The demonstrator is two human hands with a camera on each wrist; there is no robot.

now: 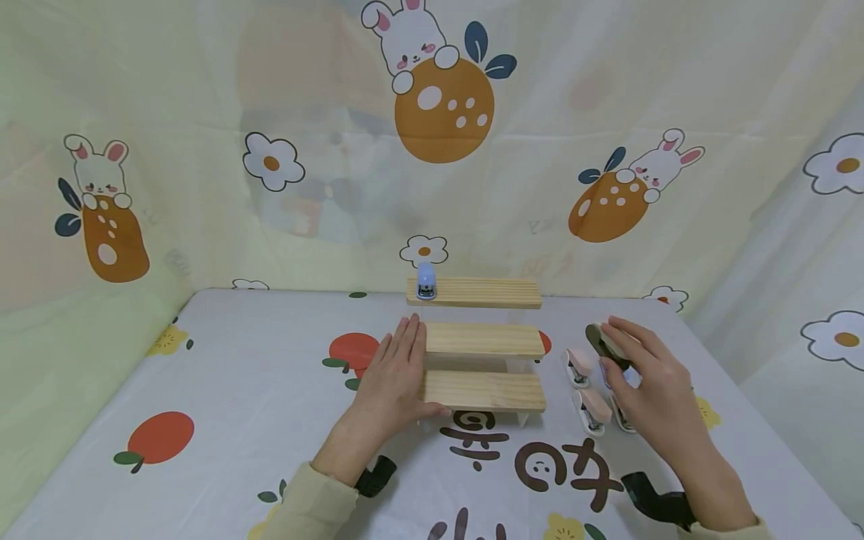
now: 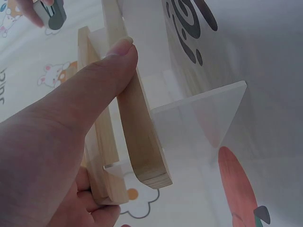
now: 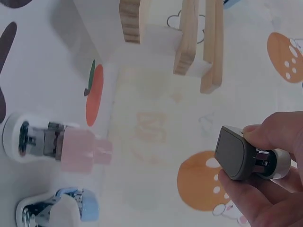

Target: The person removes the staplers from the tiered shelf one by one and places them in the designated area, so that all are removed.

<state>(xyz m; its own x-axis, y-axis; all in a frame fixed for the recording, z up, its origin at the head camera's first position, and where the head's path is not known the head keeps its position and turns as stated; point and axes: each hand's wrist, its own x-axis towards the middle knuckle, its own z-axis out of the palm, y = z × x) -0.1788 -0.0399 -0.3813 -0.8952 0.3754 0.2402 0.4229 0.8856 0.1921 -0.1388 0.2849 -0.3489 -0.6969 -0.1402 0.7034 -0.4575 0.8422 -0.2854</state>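
Observation:
A tiered shelf of light wooden planks on pale, translucent supports [image 2: 199, 113] stands in the middle. My left hand [image 1: 394, 367] rests at its left end, fingers straight beside the middle plank [image 1: 482, 340], thumb pressing the front edge of the lowest plank [image 1: 482, 391]. To the right, my right hand [image 1: 651, 379] pinches a dark green stapler [image 3: 234, 153] between thumb and fingers, held above the other staplers. A blue stapler [image 1: 426, 282] stands on the left end of the rear plank [image 1: 489, 293].
Between shelf and right hand, pink staplers [image 1: 592, 409] lie on the tablecloth [image 1: 256, 390], with a blue stapler [image 3: 89, 206] beside them, partly hidden by the hand in the head view. A patterned curtain [image 1: 324, 90] hangs behind the table.

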